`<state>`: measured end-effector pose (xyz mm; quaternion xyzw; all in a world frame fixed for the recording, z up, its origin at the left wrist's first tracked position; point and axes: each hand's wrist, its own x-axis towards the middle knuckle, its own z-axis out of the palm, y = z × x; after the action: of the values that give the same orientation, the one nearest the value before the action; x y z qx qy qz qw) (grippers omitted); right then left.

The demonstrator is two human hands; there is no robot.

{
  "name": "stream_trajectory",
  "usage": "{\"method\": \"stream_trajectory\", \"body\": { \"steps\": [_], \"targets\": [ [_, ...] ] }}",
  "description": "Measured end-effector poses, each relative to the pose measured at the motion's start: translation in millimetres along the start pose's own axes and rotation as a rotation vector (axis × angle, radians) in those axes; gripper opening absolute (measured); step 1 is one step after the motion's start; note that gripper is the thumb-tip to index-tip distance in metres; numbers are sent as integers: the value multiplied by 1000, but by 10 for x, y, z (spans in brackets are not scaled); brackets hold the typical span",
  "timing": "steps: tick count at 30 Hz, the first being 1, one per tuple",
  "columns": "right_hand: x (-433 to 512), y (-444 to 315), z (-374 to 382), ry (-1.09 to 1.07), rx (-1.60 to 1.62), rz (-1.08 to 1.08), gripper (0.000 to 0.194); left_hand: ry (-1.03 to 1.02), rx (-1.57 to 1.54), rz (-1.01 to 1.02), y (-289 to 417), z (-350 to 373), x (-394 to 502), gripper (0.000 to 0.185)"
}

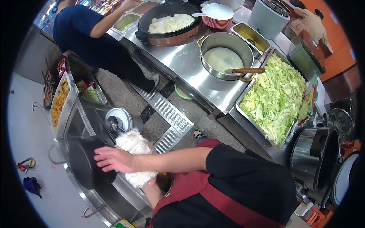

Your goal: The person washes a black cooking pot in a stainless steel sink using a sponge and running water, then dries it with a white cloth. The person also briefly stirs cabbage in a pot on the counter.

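My right hand (115,160) is spread, fingers apart and slightly blurred, over the side of a dark round pot (81,162). Whether the fingertips touch the pot I cannot tell. Below my right forearm, a bunched white cloth (134,144) hangs over my left hand (151,184), which grips it from beneath. The cloth hides most of the left fingers. The dark pot lies tilted on the stainless steel counter (109,199). Just beyond the cloth stand stacked white lids or containers (122,116) with a metal ladle (113,122) on top.
A co-worker (82,37) stands at the upper left. Across the aisle, a steel counter (182,61) bears a rice pan (168,38), a steel pot (226,75) with a wooden-handled utensil and a tray of shredded cabbage (271,99). A perforated metal drain cover (174,114) crosses the floor.
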<state>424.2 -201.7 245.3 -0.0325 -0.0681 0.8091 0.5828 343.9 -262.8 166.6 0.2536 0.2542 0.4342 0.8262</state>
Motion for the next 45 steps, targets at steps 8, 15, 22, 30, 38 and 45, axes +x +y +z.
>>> {"method": "stream_trajectory", "body": {
  "steps": [8,15,22,30,38,45],
  "targets": [
    [-902,-374,-743,-35,-373,-16,60,81,81,150,-266,333,245,69],
    [-1426,-1036,-1064,469,-235,207,67,19,967,377,55,755,559,62],
    [-1143,-709,-1579,13,659,140,67,287,2029,622,103,252,512,46],
    [-645,-986,-1416,208,30,-137,50,1385,594,543,989,-3092,-217,35],
    [399,-154,-1097,501,4,-18,64,955,-211,434,1536,-4534,297,51],
    [661,21,-1087,409,-2,-107,63,713,-510,604,1678,-4360,546,60]
  ]
}}
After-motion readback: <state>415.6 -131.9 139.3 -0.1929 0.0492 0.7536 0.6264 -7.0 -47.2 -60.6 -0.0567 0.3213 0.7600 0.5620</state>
